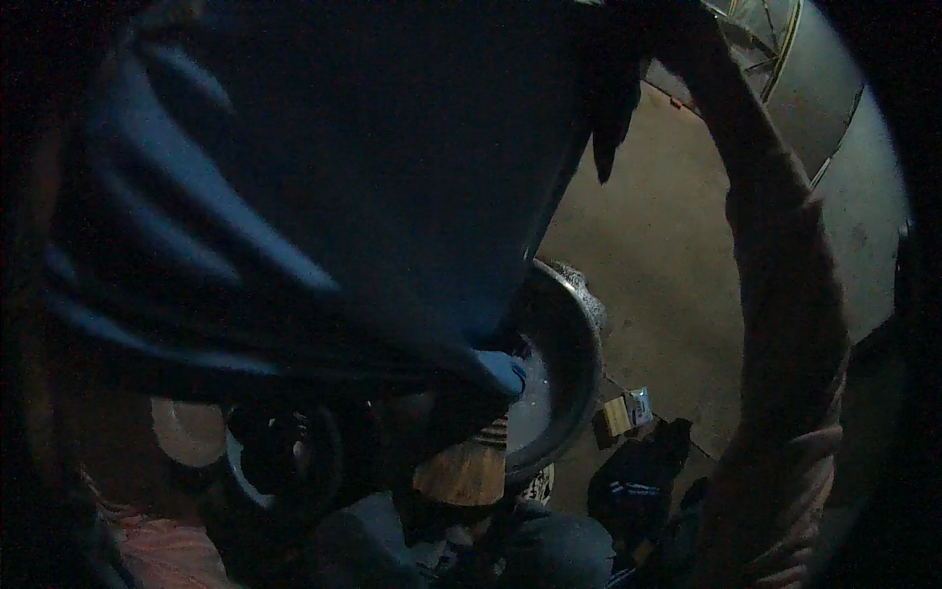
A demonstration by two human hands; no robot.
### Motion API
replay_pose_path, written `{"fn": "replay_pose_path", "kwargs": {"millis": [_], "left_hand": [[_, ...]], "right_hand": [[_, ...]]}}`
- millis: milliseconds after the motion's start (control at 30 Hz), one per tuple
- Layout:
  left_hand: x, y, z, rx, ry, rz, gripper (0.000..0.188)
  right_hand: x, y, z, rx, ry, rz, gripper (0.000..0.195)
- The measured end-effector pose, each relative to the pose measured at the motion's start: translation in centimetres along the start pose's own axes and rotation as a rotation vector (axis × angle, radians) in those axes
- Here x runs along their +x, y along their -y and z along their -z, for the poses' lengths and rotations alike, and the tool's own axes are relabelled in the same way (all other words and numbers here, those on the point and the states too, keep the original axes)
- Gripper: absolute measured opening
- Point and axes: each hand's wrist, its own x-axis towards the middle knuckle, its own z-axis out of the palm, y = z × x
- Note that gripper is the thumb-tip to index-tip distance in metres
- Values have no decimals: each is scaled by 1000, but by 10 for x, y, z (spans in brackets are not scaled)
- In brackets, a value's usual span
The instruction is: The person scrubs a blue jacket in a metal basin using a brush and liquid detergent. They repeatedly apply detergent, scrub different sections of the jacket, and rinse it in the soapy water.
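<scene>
A wet-looking dark blue cloth (pixel 383 184) hangs spread out before me and fills much of the view. My right arm reaches up along the right side, and my right hand (pixel 651 33), a dark silhouette, grips the cloth's upper right edge. At the far upper left the cloth gathers into folds near my left hand (pixel 173 15), which is too dark to make out. The cloth's lower corner hangs over a round metal basin (pixel 595 346) holding cloudy water (pixel 535 401).
On the concrete floor (pixel 662 243) lie a yellowish bar (pixel 617 416) and a small blue packet (pixel 640 403). A dark garment with white stripes (pixel 636 471) lies nearby. A wooden piece (pixel 460 475) is near my knees (pixel 559 548). Another round vessel (pixel 246 471) stands lower left.
</scene>
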Motion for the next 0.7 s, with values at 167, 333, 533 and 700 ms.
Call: {"fn": "replay_pose_path", "kwargs": {"millis": [167, 333, 533, 700], "left_hand": [[-25, -11, -63, -12, 415, 112, 34], [-95, 70, -141, -5, 758, 493, 23], [-203, 218, -198, 21, 963, 375, 19], [-251, 266, -221, -28, 966, 498, 26]], "right_hand": [[-27, -72, 20, 174, 28, -71, 39], [-101, -150, 33, 487, 83, -139, 30], [-176, -218, 34, 29, -197, -485, 24], [-182, -248, 14, -106, -211, -544, 27]]}}
